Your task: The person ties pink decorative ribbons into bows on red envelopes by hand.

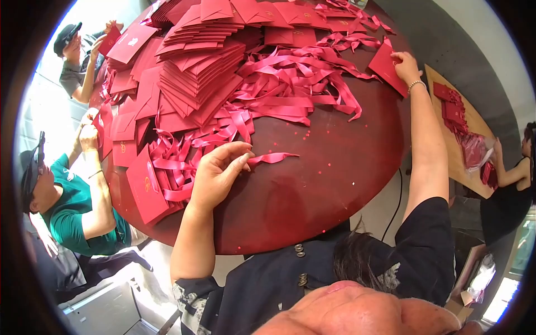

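Observation:
My left hand (218,174) is above the near part of the round table, its thumb and fingers pinched together on a pink-red ribbon (274,158). The ribbon's loose end points right from the fingertips. At the table's right edge, my right hand (408,69) has its fingers curled on a flat red paper gift bag (386,66). The part of the bag under the palm is hidden. Left of my left hand lie red gift bags (146,187) with gold print and ribbon loops. A tangled heap of ribbons (301,78) covers the middle of the table.
Tall stacks of red folded bags (195,78) stand on the dark red round table (312,206). Two people (84,206) handle red bags along its left side. Another person (511,167) works at a wooden table (438,78) on the right. A black cable (397,206) hangs near the floor.

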Available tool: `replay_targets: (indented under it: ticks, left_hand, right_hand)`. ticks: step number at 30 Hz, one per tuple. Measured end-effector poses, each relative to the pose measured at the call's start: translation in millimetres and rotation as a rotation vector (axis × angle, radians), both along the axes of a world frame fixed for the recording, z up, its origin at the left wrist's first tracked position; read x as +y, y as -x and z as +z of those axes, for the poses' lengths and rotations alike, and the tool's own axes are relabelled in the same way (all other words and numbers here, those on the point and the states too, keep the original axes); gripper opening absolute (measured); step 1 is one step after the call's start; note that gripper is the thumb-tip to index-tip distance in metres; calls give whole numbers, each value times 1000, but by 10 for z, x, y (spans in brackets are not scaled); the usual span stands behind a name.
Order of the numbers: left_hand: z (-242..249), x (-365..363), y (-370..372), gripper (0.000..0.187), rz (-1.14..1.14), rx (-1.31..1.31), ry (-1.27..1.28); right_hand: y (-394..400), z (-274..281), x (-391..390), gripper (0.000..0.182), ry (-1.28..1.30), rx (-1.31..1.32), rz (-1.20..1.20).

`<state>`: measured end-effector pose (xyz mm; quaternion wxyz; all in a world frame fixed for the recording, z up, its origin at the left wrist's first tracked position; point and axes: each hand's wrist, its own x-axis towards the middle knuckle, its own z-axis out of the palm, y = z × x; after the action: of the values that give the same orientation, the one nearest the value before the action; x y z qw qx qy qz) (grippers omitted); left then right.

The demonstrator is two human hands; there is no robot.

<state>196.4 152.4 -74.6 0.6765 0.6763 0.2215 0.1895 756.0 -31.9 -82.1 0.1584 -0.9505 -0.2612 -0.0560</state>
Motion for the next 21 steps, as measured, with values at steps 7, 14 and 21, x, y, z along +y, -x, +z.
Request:
replay_targets:
  ticks: [7,14,21]
  left_hand:
    - [5,-12,14,21,-24,66,-209]
    - [125,-1,-6,17,6,69,-339]
    - [96,21,-19,18,-4,55,-472]
  right_hand:
    - [104,42,768,71,141,-394,599]
    - [24,-173,1362,26,327,-248,463]
    - [553,378,1395,20,-164,125,833]
